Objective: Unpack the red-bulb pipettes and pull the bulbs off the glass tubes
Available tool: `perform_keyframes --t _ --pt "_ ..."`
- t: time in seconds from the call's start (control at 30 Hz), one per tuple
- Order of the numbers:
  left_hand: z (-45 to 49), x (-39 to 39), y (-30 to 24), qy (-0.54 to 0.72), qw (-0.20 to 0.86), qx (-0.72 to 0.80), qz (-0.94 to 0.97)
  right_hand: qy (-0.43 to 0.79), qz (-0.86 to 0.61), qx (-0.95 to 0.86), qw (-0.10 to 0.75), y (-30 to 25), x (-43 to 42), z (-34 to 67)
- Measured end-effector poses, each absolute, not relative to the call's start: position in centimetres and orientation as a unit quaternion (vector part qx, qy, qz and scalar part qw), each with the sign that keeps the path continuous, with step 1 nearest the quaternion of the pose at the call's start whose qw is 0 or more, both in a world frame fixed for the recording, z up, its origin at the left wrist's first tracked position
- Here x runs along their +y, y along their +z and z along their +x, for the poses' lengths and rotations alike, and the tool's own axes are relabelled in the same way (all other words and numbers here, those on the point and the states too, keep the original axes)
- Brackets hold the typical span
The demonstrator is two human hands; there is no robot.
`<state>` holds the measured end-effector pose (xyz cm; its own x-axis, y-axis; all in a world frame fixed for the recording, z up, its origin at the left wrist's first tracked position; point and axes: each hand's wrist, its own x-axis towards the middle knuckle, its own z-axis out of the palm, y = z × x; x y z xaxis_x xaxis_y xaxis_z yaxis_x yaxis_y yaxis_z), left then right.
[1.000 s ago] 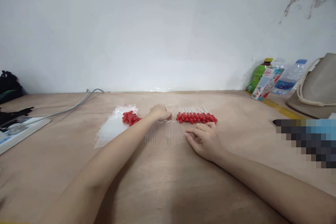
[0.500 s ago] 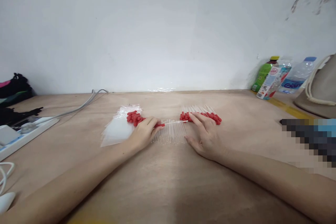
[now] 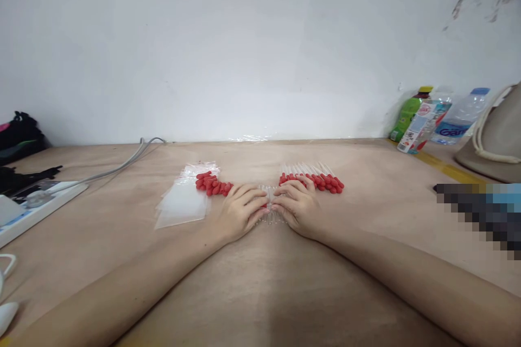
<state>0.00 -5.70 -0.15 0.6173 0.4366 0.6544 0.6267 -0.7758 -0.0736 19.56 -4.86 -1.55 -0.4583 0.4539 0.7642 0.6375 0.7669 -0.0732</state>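
Brown tabletop (image 3: 244,293), rounded red tips (image 3: 334,184)

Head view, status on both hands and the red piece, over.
Left hand: fingers pinching red piece, mostly hidden. Right hand: fingers close by, grip unclear. In the way: both hands, partly covering clear thin sticks.

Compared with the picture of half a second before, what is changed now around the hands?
The left hand moved right and the right hand moved left, nearly meeting over the clear tubes. The left hand still pinches the red-tipped stick, now mostly hidden. The red pile at right, plastic bags and bottles stayed.
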Motion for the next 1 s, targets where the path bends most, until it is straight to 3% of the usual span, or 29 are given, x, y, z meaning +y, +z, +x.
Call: perform_keyframes --t 0.23,0.53,1.0 --pt "0.0 -5.5 -0.4 -0.350 0.151 -0.286 -0.879 -0.088 -0.275 -0.863 0.415 -2.1 -4.5 19.6" --pt "-0.3 -5.9 -0.3 -0.287 0.175 -0.259 -0.905 -0.108 -0.163 -0.887 0.417 -3.1 -3.9 20.1" --pt "-1.7 -5.9 -0.2 -0.287 0.165 -0.270 -0.904 -0.139 -0.154 -0.877 0.434 -2.6 -4.2 22.4"
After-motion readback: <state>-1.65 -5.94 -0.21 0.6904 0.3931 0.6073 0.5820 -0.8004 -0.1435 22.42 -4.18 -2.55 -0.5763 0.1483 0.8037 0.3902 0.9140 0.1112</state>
